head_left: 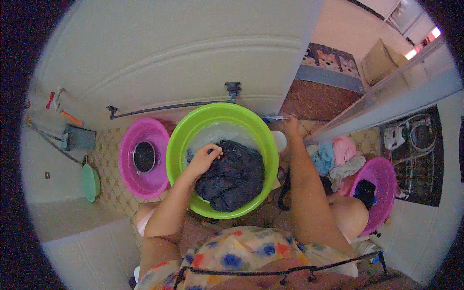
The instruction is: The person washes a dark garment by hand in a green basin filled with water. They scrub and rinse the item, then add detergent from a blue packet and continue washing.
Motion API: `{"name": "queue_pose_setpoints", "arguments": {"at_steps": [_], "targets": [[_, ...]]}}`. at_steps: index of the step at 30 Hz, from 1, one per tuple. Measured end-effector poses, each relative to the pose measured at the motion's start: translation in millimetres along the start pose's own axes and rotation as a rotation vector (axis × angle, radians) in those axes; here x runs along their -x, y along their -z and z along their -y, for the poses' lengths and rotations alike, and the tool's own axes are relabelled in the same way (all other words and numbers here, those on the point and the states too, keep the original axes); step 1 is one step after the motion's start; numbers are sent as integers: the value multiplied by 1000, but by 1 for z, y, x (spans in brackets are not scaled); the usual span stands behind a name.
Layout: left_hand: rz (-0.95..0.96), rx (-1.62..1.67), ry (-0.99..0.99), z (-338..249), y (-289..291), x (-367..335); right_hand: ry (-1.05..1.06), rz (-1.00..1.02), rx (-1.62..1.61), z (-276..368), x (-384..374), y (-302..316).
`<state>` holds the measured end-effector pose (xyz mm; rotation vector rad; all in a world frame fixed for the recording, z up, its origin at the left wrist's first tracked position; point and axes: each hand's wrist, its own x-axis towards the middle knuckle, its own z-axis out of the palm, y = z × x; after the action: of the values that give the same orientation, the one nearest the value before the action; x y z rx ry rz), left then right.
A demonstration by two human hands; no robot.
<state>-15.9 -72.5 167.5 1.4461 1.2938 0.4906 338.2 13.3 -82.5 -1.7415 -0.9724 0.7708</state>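
Note:
A large lime-green basin (176, 140) stands in front of me, with some cloudy water (205, 135) showing at its far side. Bunched up in it is a dark garment (232, 179). My left hand (207, 157) is inside the basin at the garment's left edge, its fingers curled and closed on the cloth. Beyond the basin's right rim, my right hand (291, 123) is reached forward, closed on the end of a small blue-and-white item (274, 119), perhaps a packet; its kind is unclear. A white round container (279, 141) stands just below that hand.
To the left sits a pink basin (126, 159) holding a dark round pan-like thing (144, 157). Coloured clothes (333, 154) lie on the floor at right, beside another pink basin (386, 193) with dark cloth. A green basin (90, 182) leans at the left wall. A pipe (169, 109) runs along the far wall.

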Motion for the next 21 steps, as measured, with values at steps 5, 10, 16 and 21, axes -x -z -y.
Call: {"name": "queue_pose_setpoints", "arguments": {"at_steps": [5, 10, 16, 21], "targets": [[-10, 20, -34, -1, 4, 1, 130, -52, 423, 74, 0, 11], [-17, -135, -85, -16, 4, 0, 383, -63, 485, 153, 5, 54], [-145, -166, -337, -29, 6, 9, 561, -164, 453, 302, 55, 102], [-191, 74, -412, -31, 1, 9, 613, -31, 381, 379, 122, 116]]}}
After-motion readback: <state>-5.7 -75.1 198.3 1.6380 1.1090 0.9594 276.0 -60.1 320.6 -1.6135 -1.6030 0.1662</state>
